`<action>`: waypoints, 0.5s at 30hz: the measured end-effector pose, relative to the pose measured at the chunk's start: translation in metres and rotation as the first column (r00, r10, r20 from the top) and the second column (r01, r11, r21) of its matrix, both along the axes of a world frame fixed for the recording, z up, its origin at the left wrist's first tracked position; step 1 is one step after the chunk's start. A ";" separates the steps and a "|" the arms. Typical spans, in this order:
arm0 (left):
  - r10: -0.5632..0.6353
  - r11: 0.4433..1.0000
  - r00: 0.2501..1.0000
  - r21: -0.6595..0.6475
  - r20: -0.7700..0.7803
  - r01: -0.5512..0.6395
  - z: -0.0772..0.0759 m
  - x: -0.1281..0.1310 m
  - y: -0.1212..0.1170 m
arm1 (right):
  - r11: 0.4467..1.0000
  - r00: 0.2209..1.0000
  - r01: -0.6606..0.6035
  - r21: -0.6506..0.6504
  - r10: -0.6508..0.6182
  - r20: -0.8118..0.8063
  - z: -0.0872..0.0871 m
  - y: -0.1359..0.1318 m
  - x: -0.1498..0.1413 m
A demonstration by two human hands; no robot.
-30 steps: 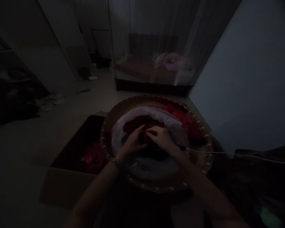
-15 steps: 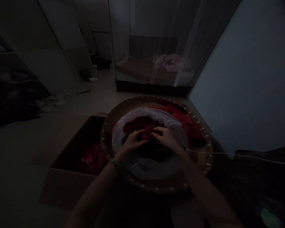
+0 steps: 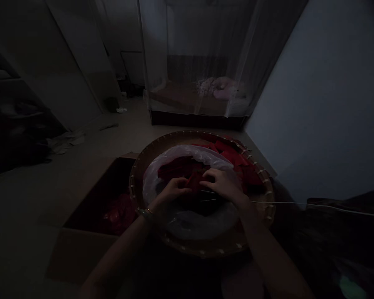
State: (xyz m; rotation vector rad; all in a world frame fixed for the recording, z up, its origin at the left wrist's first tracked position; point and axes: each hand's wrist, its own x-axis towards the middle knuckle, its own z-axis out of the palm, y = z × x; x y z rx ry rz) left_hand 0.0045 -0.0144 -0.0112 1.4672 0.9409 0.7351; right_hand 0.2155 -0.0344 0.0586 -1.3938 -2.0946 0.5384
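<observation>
The room is very dim. A round woven tray [image 3: 149, 155] lies in front of me with a clear plastic bag [image 3: 187, 220] spread open in it. Red pieces [image 3: 177, 166] fill the bag, and more red pieces [image 3: 237, 158] lie on the tray's far right. My left hand [image 3: 171, 192] and my right hand [image 3: 222, 185] meet over the bag, each pinching the same small red piece [image 3: 195, 181] between the fingertips. A bracelet [image 3: 145, 213] circles my left wrist.
An open cardboard box [image 3: 81, 249] with a red bag [image 3: 118, 214] inside stands left of the tray. A thin white cable [image 3: 314, 204] runs off to the right. A netted bed [image 3: 199, 95] stands behind, a pale wall to the right, and clutter [image 3: 62, 141] on the floor at left.
Both hands have stayed over the bag, the fingers shifting slightly on the red piece. The view has tilted, so the tray sits a little lower and further left.
</observation>
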 end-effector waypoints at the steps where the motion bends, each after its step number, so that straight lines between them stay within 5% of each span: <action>1: -0.012 1.000 1.000 -0.022 -0.002 0.012 0.002 0.001 0.001 | 1.000 0.999 -0.029 -0.001 0.029 0.023 0.000 0.000 0.002; 7: -0.031 0.999 0.999 -0.017 0.010 0.031 0.017 0.017 0.005 | 0.988 0.988 -0.152 -0.002 0.152 0.041 -0.012 0.005 0.012; 15: 0.063 0.990 0.997 -0.131 0.047 -0.056 0.013 0.028 0.001 | 0.996 0.999 -0.033 0.086 0.030 0.035 -0.001 0.001 0.013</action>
